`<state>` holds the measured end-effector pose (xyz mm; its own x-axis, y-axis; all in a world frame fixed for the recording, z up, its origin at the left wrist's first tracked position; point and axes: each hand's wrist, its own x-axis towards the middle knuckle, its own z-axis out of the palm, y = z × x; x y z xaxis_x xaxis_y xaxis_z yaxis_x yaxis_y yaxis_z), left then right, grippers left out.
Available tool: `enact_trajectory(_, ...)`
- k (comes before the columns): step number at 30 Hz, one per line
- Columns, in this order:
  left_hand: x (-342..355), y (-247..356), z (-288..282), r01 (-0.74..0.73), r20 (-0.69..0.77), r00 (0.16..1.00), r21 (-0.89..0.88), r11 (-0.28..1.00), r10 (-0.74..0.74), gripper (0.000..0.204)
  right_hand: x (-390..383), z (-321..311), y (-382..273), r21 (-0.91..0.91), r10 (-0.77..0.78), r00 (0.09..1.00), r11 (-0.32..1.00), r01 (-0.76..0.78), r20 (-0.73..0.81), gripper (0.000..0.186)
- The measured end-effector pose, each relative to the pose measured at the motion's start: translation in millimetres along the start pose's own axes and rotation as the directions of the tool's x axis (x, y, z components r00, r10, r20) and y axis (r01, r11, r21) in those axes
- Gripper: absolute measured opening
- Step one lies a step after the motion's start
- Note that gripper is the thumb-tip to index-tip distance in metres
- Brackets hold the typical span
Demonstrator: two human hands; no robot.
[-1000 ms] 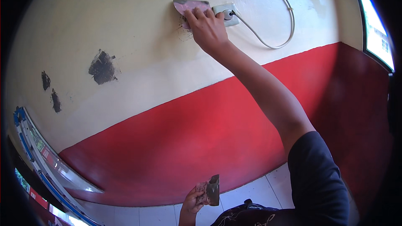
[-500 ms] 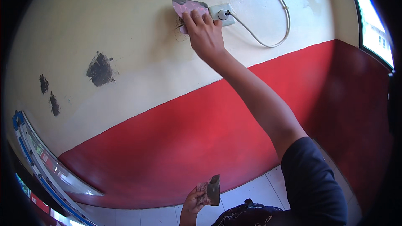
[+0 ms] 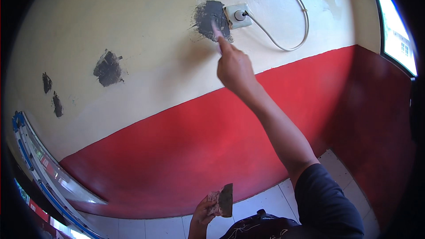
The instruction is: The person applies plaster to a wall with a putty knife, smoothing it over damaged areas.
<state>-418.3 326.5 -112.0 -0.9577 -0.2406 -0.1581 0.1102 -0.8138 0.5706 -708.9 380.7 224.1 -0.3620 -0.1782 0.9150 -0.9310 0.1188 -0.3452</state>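
Observation:
My right hand (image 3: 234,65) is closed round a pink putty scraper (image 3: 216,32), held out at the upper wall. Its blade shows nearly edge-on over a dark grey patch of filler (image 3: 206,14), and I cannot tell whether it touches. Right beside that patch sits a white wall socket (image 3: 233,22) with a round plug (image 3: 239,15) in it. Low in the view, my left hand (image 3: 202,211) grips a second pink scraper (image 3: 226,200), which carries grey filler along its blade edge.
Further left the cream wall bears a middle-sized grey patch (image 3: 108,69) and two small ones. A white cable (image 3: 306,22) loops right from the plug. Red paint (image 3: 177,150) covers the lower wall. A blue-edged metal frame (image 3: 37,172) leans at left; white floor tiles (image 3: 265,203) lie below.
My right hand has come down and a little right, turning its scraper from flat to edge-on. The grey patch beside the socket is now uncovered. My left hand stays about where it was.

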Motion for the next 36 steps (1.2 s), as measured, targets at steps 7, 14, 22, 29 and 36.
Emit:
enact_trajectory(7, -14, 15, -16, 0.006, 0.065, 0.998, 0.003, 1.0, -0.007, 0.053, 43, 18, -4, -0.236, 0.02, 1.0, 0.971, -0.026, -0.024, 0.013)
enact_trajectory(14, -29, 26, -34, -0.011, 0.06, 0.998, -0.066, 0.998, 0.015, 0.052, 55, 57, -18, -0.24, 0.052, 0.979, 0.966, -0.099, -0.196, 0.016)
enact_trajectory(22, -34, 42, -47, -0.049, -0.002, 0.999, -0.038, 0.998, 0.049, 0.052, 54, 63, -63, -0.194, 0.102, 0.988, 0.978, -0.079, 0.112, 0.027)
enact_trajectory(29, -33, 55, -58, -0.013, 0.06, 0.998, -0.083, 0.996, 0.018, 0.052, 67, 49, -53, -0.212, 0.194, 0.978, 0.956, -0.205, -0.072, 0.026)
enact_trajectory(36, -32, 51, -70, 0.028, 0.096, 0.995, -0.15, 0.988, -0.013, 0.052, 76, 75, -47, -0.281, 0.154, 0.979, 0.942, -0.186, -0.13, 0.017)
